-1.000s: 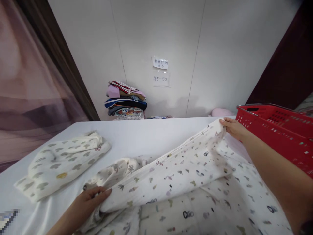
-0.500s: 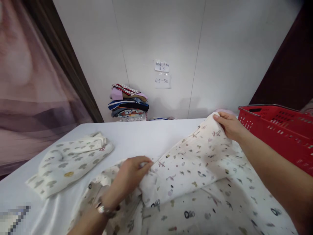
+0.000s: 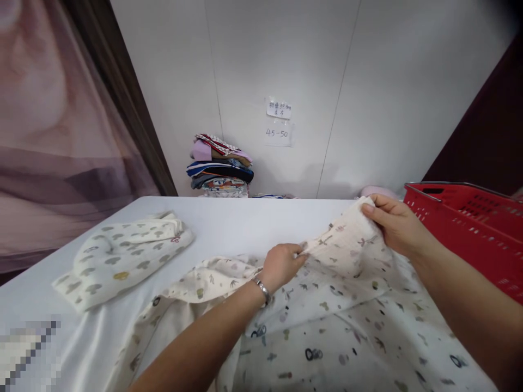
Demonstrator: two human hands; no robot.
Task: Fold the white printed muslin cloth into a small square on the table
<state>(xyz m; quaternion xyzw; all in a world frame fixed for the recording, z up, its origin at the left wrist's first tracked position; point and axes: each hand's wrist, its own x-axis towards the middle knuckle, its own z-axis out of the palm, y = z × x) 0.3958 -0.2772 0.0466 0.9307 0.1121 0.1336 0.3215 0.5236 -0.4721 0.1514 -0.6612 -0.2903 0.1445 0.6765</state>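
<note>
A large white cloth with small printed motifs (image 3: 327, 332) spreads over the front of the table, its far edge lifted. My left hand (image 3: 284, 265), with a metal bracelet at the wrist, pinches that edge near the middle. Farther right, my right hand (image 3: 394, 220) grips the cloth's corner between thumb and fingers, close to the red basket. The raised edge between both hands is bunched and slightly slack. A folded white cloth with grey-green cloud shapes (image 3: 134, 256) lies at the left, touched by neither hand.
The red basket (image 3: 469, 234) stands at the right. Beyond the table (image 3: 253, 218), a stack of folded fabrics (image 3: 220, 169) sits against the wall, below and left of two paper signs (image 3: 279, 121). A curtain (image 3: 81, 152) hangs at the left.
My left hand has slid rightward along the cloth's edge, closer to my right hand. The edge between them has gone from stretched to bunched. The view has shifted slightly.
</note>
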